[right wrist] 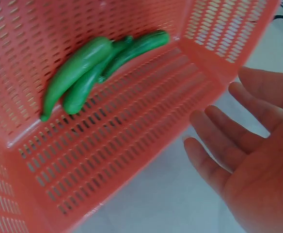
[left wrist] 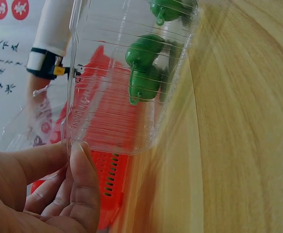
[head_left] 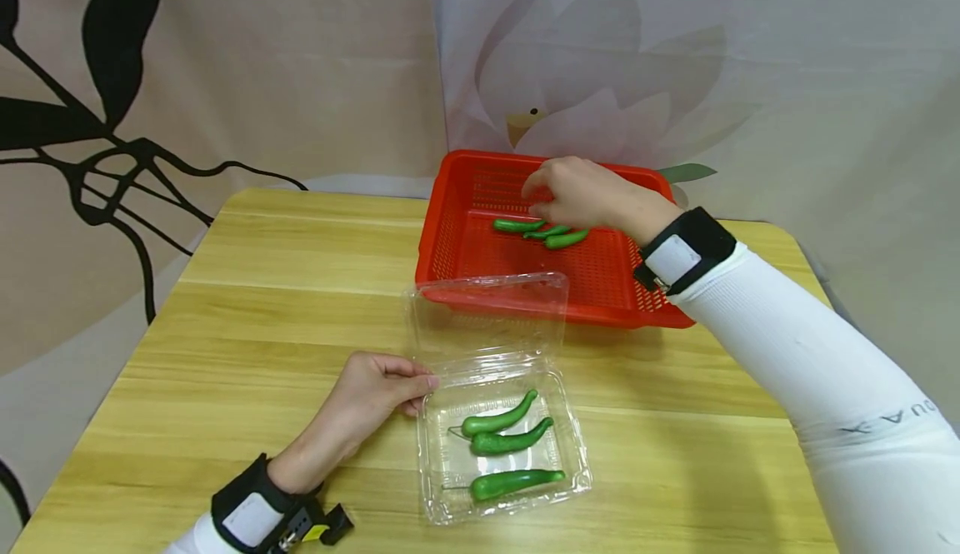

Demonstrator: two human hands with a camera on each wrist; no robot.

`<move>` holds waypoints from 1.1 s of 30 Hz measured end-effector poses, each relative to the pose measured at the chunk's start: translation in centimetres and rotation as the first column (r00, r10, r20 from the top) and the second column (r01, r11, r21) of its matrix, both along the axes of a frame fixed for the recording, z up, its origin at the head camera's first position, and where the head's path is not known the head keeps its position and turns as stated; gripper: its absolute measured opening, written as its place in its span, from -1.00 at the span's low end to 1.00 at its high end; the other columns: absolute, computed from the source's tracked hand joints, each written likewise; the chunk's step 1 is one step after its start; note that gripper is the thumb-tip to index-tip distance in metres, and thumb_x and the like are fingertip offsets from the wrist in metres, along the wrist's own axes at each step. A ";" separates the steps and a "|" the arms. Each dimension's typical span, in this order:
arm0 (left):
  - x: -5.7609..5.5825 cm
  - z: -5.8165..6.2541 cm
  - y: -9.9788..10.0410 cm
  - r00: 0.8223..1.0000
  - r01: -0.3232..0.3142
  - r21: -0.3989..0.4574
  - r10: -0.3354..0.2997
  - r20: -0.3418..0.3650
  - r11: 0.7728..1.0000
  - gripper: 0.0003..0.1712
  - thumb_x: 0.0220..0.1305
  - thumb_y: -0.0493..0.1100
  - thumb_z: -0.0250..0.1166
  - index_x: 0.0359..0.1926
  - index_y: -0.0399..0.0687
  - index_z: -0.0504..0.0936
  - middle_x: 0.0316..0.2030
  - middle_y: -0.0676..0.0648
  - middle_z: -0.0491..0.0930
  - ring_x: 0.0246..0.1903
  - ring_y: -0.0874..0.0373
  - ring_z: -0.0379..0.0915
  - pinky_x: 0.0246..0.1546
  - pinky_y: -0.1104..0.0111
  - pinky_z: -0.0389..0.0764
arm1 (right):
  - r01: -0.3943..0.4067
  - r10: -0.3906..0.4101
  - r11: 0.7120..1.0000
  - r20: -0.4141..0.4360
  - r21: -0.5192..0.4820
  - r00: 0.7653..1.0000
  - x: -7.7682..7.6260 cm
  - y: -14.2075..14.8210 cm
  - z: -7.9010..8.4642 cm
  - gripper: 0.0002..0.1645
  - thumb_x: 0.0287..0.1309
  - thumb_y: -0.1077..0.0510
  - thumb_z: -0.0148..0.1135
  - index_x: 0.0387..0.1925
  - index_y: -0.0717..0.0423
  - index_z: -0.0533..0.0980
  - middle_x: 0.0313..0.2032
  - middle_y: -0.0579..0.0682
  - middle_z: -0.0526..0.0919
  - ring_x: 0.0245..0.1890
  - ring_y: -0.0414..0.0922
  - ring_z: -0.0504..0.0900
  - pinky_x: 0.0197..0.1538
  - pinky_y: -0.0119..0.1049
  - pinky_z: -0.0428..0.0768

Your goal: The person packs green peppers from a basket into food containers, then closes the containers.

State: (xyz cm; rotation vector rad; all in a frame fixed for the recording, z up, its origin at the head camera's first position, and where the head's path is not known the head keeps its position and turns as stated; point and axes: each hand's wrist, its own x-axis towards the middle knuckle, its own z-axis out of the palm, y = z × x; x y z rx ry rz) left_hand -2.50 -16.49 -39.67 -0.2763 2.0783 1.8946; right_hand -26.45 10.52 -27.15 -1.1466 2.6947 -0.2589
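My left hand (head_left: 380, 396) pinches the left rim of a clear plastic clamshell box (head_left: 498, 381) between thumb and fingers. Its lid (head_left: 491, 321) stands raised toward the basket. Three green chili peppers (head_left: 504, 439) lie inside the box, apart from its walls. Above the red basket (head_left: 450, 246) is my right hand (head_left: 581, 192), its fingers loosely bent and holding nothing. In the right wrist view, its fingers (right wrist: 219, 131) are spread, with several green peppers (right wrist: 78, 70) lying on the basket's floor away from them.
The wooden table (head_left: 262, 329) carries both containers, and the basket stands near its back edge. Behind hangs a printed cloth (head_left: 337, 62). The box lid reaches over the basket's front rim.
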 end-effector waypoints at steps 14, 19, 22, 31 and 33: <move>-0.1 0.1 0.5 1.000 0.013 0.002 -0.013 -0.004 1.000 -0.82 0.26 -0.30 0.51 -0.22 -0.40 0.78 -0.41 -0.25 0.74 -0.51 0.13 0.62 -0.43 0.34 0.73 | 0.080 -0.113 0.965 0.123 0.249 0.986 -2.8 0.5 -3.7 -0.61 0.31 0.35 0.34 0.16 0.23 0.66 0.01 0.20 0.71 -0.11 0.09 0.60 0.16 -0.01 0.67; -0.1 0.1 0.7 1.000 0.005 0.005 -0.005 0.003 1.000 -0.81 0.26 -0.30 0.51 -0.21 -0.41 0.78 -0.43 -0.23 0.74 -0.52 0.14 0.61 -0.44 0.35 0.73 | 0.093 -0.137 0.931 0.104 0.352 0.985 -3.0 0.7 -5.0 -0.78 0.19 0.28 0.51 -0.13 0.23 0.68 -0.37 0.06 0.61 -0.33 0.02 0.51 -0.22 -0.21 0.55; -0.1 0.2 0.7 1.000 0.006 0.006 -0.006 0.001 1.000 -0.80 0.26 -0.30 0.51 -0.20 -0.42 0.78 -0.43 -0.21 0.74 -0.52 0.14 0.61 -0.45 0.35 0.73 | 0.102 -0.145 0.914 0.081 0.392 0.986 -3.1 1.0 -5.7 -0.78 0.14 0.28 0.56 -0.22 0.22 0.65 -0.47 0.01 0.52 -0.37 0.00 0.48 -0.28 -0.24 0.45; -0.1 0.1 0.6 1.000 0.010 0.006 -0.010 0.007 1.000 -0.80 0.27 -0.30 0.51 -0.20 -0.41 0.78 -0.42 -0.24 0.74 -0.51 0.13 0.62 -0.43 0.34 0.74 | 0.088 -0.125 0.912 0.066 0.401 0.990 -3.5 1.4 -7.4 -0.79 0.12 0.24 0.60 -0.39 0.15 0.63 -0.55 -0.03 0.47 -0.42 -0.03 0.47 -0.31 -0.26 0.47; -0.1 0.1 0.7 1.000 0.009 0.005 -0.009 0.009 1.000 -0.81 0.26 -0.30 0.51 -0.20 -0.41 0.78 -0.41 -0.24 0.74 -0.51 0.13 0.63 -0.43 0.34 0.74 | 0.085 -0.122 0.911 0.066 0.404 0.990 -3.5 1.5 -7.6 -0.79 0.12 0.22 0.60 -0.40 0.13 0.64 -0.55 -0.02 0.48 -0.41 -0.03 0.48 -0.30 -0.26 0.49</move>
